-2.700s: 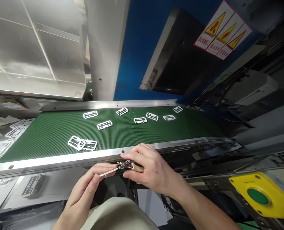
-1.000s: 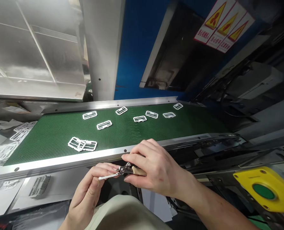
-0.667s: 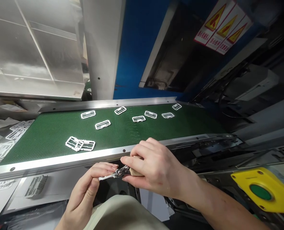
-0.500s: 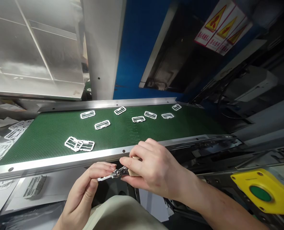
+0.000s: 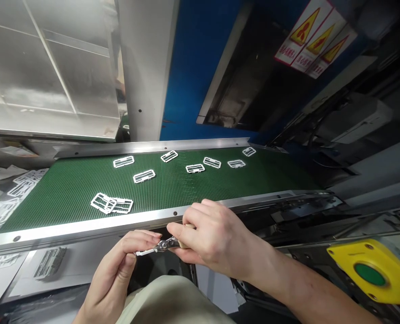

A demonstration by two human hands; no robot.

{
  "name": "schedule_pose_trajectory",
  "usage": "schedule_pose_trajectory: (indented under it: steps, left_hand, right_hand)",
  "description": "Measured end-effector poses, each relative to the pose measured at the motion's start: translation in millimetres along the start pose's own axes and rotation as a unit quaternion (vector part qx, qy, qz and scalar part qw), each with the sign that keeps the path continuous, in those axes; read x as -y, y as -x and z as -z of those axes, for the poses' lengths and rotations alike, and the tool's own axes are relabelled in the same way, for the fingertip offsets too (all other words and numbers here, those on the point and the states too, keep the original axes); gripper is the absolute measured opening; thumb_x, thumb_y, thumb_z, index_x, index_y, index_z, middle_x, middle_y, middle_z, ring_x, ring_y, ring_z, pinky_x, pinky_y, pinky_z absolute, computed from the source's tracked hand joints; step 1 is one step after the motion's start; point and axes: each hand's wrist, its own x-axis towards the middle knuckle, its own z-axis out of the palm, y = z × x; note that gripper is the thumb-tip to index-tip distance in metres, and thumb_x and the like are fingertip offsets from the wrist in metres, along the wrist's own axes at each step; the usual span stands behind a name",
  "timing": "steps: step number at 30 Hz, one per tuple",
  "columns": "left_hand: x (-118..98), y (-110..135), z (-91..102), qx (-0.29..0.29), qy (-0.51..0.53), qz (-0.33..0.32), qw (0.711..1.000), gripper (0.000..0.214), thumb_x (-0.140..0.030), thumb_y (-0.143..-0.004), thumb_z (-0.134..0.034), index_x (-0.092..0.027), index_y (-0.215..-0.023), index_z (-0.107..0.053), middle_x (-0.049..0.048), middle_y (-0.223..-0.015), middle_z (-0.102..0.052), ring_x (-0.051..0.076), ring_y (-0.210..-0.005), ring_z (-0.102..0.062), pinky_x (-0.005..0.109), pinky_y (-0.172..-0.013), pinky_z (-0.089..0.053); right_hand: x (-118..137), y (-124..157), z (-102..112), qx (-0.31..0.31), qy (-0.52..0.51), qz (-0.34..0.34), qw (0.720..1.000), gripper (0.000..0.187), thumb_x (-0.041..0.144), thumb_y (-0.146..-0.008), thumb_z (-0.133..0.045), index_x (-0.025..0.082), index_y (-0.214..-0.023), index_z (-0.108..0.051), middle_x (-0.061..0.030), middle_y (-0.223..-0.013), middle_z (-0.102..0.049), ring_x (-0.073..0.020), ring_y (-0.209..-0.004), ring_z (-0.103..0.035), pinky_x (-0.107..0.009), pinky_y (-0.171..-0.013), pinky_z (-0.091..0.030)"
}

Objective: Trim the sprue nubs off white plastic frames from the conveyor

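My left hand point(image 5: 119, 261) pinches a thin white plastic frame point(image 5: 146, 252), seen nearly edge-on, between thumb and fingers. Closed around the handles of a pair of small nippers point(image 5: 168, 244) is my right hand point(image 5: 210, 236). The metal jaws of the nippers meet the right end of the frame; whether they are closed on it I cannot tell. Both hands are just in front of a green conveyor belt point(image 5: 166, 191). Several similar white slotted frames point(image 5: 144, 176) lie scattered on the belt, and two overlap near its front edge point(image 5: 112, 204).
A metal rail point(image 5: 85, 223) edges the belt. Loose white frames point(image 5: 0, 211) are heaped past its left end. A stack of frames point(image 5: 50, 262) sits at lower left. To the right is a yellow box with a green button point(image 5: 370, 273). Behind stands a blue machine point(image 5: 189, 72).
My right hand and the nippers have shifted slightly down and left. My left hand keeps its pinch on the frame. The frames on the belt look unmoved.
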Motion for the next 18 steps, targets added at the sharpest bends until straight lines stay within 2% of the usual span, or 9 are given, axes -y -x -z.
schedule_pose_trajectory:
  steps: [4, 9, 13, 18]
  left_hand:
    - [1.8, 2.1, 0.1, -0.008, 0.010, 0.011, 1.000, 0.041, -0.028, -0.122, -0.041, -0.029, -0.133, -0.081, 0.0088, -0.133, -0.082, 0.024, -0.136, -0.073, 0.029, -0.117, -0.057]
    - [3.2, 2.6, -6.8, -0.049, 0.096, 0.028, 0.994, 0.042, -0.033, -0.121, -0.043, -0.026, -0.124, -0.084, 0.0111, -0.121, -0.080, 0.027, -0.130, -0.072, 0.034, -0.113, -0.061]
    - [2.6, 2.3, -13.5, -0.067, 0.165, 0.039, 0.983, 0.043, -0.036, -0.121, -0.043, -0.024, -0.120, -0.085, 0.0137, -0.118, -0.079, 0.031, -0.126, -0.073, 0.037, -0.103, -0.065]
    - [1.6, 1.1, -16.5, -0.069, 0.210, 0.023, 0.975, 0.043, -0.034, -0.121, -0.042, -0.023, -0.119, -0.084, 0.0137, -0.115, -0.078, 0.028, -0.120, -0.074, 0.034, -0.096, -0.066]
  right_hand:
    - [-1.1, 0.7, -7.4, -0.007, -0.018, -0.004, 1.000, 0.029, 0.041, -0.113, -0.070, 0.017, -0.099, -0.080, 0.0017, -0.075, -0.059, -0.0182, -0.066, -0.052, -0.037, -0.058, -0.037]
    - [-4.3, 6.1, -17.8, -0.057, -0.140, -0.073, 0.986, 0.035, 0.045, -0.119, -0.066, 0.016, -0.117, -0.085, -0.0002, -0.079, -0.072, -0.0154, -0.068, -0.065, -0.031, -0.065, -0.051]
    - [-0.6, 8.7, -18.4, -0.073, -0.196, -0.122, 0.970, 0.038, 0.046, -0.119, -0.067, 0.013, -0.120, -0.086, -0.0011, -0.081, -0.072, -0.0129, -0.064, -0.062, -0.028, -0.062, -0.050]
    - [7.7, 7.5, -20.3, -0.070, -0.234, -0.132, 0.961, 0.039, 0.044, -0.116, -0.071, 0.010, -0.121, -0.087, -0.0015, -0.080, -0.069, -0.0130, -0.065, -0.061, -0.027, -0.061, -0.049]
